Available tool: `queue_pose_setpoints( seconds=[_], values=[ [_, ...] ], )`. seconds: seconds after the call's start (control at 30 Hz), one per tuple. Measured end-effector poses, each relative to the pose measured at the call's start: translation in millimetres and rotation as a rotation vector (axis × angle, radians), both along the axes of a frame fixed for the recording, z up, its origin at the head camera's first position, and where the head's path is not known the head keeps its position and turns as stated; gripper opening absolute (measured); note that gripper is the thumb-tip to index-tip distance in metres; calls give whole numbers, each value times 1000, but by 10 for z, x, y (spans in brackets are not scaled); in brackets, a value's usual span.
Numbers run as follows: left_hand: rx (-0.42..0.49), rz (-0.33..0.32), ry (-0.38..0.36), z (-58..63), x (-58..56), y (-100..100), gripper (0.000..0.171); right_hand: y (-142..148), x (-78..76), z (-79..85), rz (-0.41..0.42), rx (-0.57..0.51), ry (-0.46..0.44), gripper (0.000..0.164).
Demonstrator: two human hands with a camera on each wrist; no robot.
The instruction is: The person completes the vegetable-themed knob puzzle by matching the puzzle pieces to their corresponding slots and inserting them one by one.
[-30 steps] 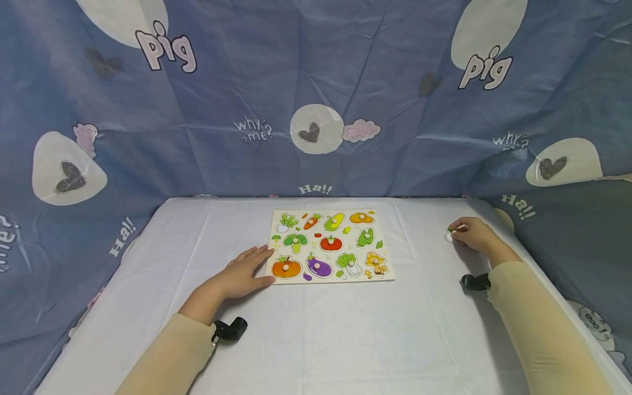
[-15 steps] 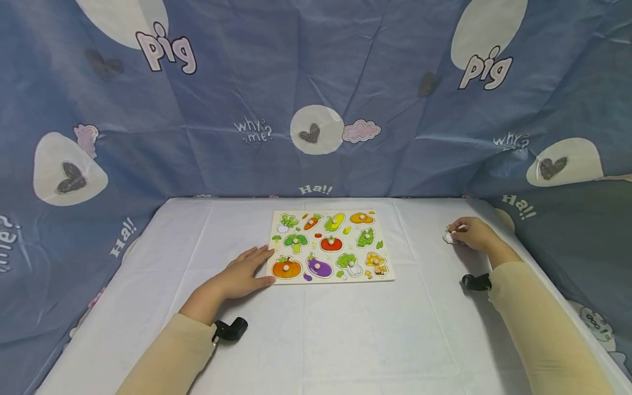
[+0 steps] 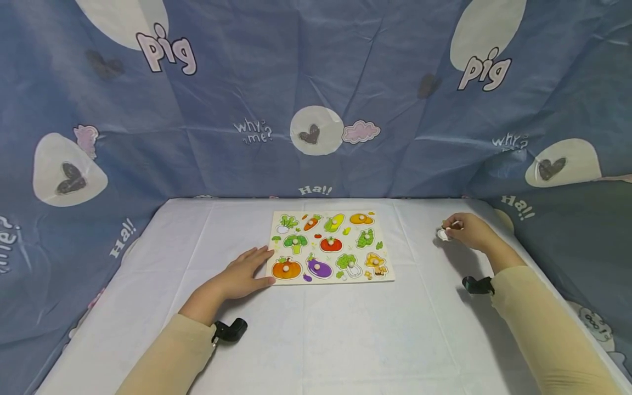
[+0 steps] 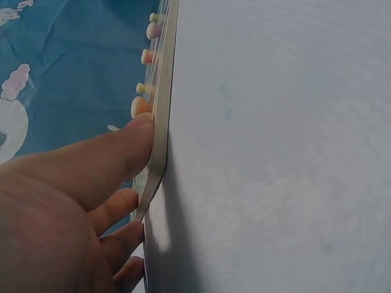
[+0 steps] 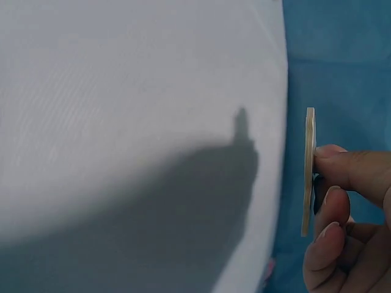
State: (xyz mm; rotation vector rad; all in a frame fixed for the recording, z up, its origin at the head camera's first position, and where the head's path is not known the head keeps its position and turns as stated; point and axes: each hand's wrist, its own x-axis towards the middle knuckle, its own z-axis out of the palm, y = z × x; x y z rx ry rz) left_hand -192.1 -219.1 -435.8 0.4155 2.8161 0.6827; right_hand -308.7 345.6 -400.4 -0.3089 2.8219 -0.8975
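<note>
A flat wooden vegetable puzzle board (image 3: 306, 257) lies on the white-covered table, with knobbed pieces such as a tomato (image 3: 331, 244), an eggplant (image 3: 320, 267) and a pumpkin (image 3: 285, 269). My left hand (image 3: 243, 272) rests at its left side, fingers spread along the edge and thumb at the near corner; the left wrist view has the thumb (image 4: 116, 152) against the board's side. Off to the right, my right hand (image 3: 471, 230) pinches a small, mostly white puzzle piece (image 3: 442, 234). The right wrist view shows that piece (image 5: 308, 171) edge-on, raised over the table, its picture hidden.
White cloth (image 3: 365, 334) covers the table between and in front of the hands. A blue patterned curtain (image 3: 222, 159) hangs behind the table and along both sides. Each wrist carries a black camera (image 3: 231, 329).
My right hand has lifted the puzzle piece off the cloth and moved slightly up and left; its shadow has spread. The left hand and the board have stayed put.
</note>
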Motion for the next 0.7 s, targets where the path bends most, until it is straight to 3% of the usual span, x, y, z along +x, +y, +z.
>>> queue_pose_setpoints(
  seconds=[0.7],
  values=[
    [0,12,-7,19,9,15,78,-656,192,411,110,58,80,13]
  ],
)
